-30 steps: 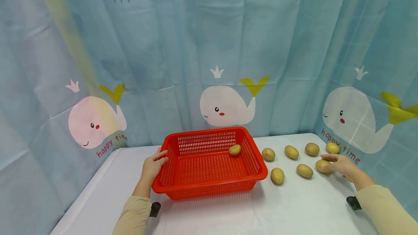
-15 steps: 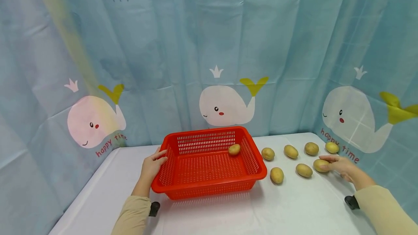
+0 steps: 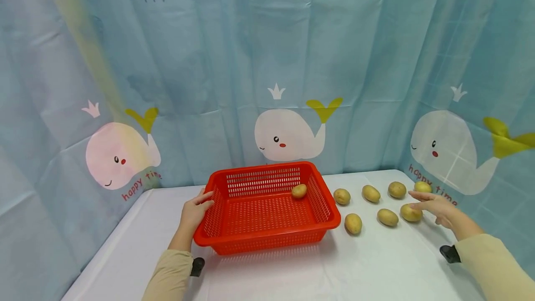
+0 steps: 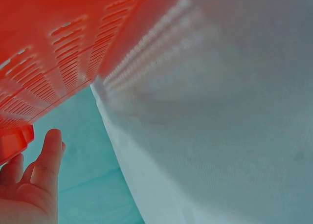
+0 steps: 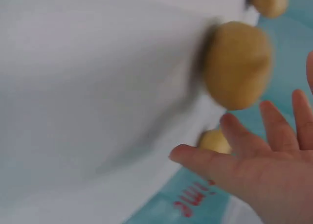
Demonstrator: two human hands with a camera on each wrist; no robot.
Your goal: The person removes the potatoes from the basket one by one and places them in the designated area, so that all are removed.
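Note:
A red plastic basket (image 3: 267, 236) with slotted walls stands on the white table, one potato (image 3: 299, 191) inside by its back right corner. My left hand (image 3: 194, 212) rests at its left rim, fingertips over the edge in the head view. In the left wrist view the fingers (image 4: 49, 160) look extended just beside the red rim. On the right, my right hand (image 3: 439, 208) hovers beside and over a potato (image 3: 411, 213), its fingers spread. The right wrist view shows a gap between the fingertips and the nearest large potato (image 5: 238, 65), with nothing held.
More potatoes lie loosely in two rows right of the basket, among them a near one (image 3: 353, 224), a middle one (image 3: 387, 217) and a back one (image 3: 396, 190). A blue whale-print curtain (image 3: 234, 82) hangs behind the table (image 3: 267, 278).
The potato under my right hand has shifted slightly left, toward its neighbour. The right fingers have since lifted off it and spread. My left hand and the basket stay put.

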